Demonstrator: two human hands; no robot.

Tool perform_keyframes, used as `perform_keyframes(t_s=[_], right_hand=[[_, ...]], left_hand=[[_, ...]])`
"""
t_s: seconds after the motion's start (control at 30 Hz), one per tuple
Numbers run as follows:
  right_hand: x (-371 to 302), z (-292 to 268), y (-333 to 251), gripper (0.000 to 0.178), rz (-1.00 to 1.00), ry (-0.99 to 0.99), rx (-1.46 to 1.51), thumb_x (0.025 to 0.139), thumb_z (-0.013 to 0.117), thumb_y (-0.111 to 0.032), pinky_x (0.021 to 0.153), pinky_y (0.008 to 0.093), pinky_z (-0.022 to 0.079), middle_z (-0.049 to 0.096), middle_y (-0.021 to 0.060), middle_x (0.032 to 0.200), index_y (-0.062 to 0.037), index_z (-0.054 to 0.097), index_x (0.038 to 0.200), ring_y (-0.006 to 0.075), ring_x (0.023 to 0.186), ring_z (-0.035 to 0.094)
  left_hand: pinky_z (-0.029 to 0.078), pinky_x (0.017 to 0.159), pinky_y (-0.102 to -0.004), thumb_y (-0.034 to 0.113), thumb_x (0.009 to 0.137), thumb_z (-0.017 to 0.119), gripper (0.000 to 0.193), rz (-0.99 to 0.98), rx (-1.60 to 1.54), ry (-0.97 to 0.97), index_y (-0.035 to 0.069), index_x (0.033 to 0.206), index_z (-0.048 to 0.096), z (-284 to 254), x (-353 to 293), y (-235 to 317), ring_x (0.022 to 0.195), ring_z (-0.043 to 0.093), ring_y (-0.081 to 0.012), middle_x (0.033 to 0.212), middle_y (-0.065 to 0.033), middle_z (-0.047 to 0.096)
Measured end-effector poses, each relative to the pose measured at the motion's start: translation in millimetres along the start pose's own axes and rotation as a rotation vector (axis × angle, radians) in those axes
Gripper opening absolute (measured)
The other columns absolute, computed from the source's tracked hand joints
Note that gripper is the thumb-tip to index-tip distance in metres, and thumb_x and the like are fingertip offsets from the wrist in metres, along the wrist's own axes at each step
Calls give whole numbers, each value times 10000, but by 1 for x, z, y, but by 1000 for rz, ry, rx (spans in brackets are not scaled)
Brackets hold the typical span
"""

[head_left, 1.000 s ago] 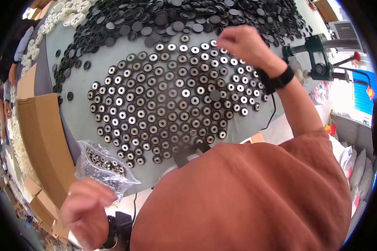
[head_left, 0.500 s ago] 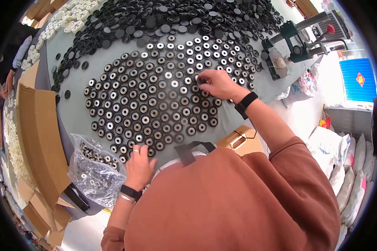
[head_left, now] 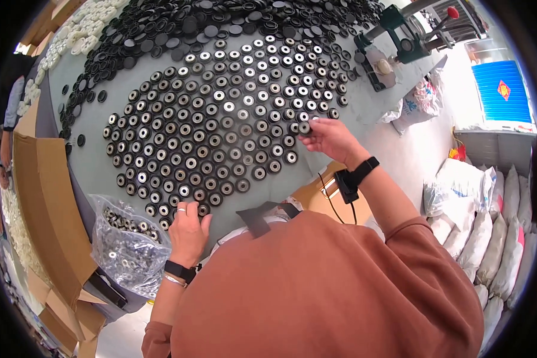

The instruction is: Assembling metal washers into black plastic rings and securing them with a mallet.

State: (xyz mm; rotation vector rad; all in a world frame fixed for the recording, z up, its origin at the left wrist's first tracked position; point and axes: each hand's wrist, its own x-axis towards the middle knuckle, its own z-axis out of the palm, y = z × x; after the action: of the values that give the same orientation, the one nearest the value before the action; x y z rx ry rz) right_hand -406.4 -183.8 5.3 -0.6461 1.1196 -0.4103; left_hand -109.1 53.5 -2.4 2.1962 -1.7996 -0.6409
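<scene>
Rows of round black wheels with silver bearing centres (head_left: pixel 185 129) lie spread over the grey table. At the right edge of this group, my right hand (head_left: pixel 334 141) pinches one such wheel (head_left: pixel 304 127) between thumb and fingers, tilted just beside its neighbours. My left hand (head_left: pixel 188 234) rests at the near edge of the group, thumb apart from the fingers, and holds nothing that I can see. Its fingertips are close to the nearest wheels. Left of it lies a clear plastic bag (head_left: pixel 128 253) of loose metal bearings.
Black round caps (head_left: pixel 188 25) are heaped at the back, with white parts (head_left: pixel 86 30) at far left. A green hand press (head_left: pixel 394 42) stands back right. An open cardboard box (head_left: pixel 48 209) borders the left. White sacks (head_left: pixel 480 247) are stacked at right. Another person's arm (head_left: pixel 9 128) shows far left.
My right hand has moved down and outward to the group's right edge, its wheel now showing. My left hand stays near the front edge. The whole view has shifted slightly.
</scene>
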Motion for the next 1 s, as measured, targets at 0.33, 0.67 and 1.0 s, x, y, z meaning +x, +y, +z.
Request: perform_keyframes(t_s=[0.33,0.67,1.0], right_hand=[[-2,5,26,335,-19,381,-345,874,615,-316,559,255,523,577,55,764,15,582,916,136,630,603],[4,3,24,267,-28,406,-372,787,711,-188,509,270,524,608,94,701,45,597,848,165,564,605],[15,-22,47,299,-581,493,-1061,792,710,-302,455,229,441,561,14,595,-23,611,829,99,508,538]], left_hand=[[473,614,-412,169,726,719,361,25,-40,63,44,1001,518,5,-1,-2,732,586,-342,974,-131,531],[454,570,-393,149,733,713,340,69,-18,112,41,992,522,6,-1,-3,649,564,-315,952,-133,530],[492,627,-391,226,729,723,347,23,-76,123,60,978,547,12,-4,-6,781,599,-327,962,-120,549]])
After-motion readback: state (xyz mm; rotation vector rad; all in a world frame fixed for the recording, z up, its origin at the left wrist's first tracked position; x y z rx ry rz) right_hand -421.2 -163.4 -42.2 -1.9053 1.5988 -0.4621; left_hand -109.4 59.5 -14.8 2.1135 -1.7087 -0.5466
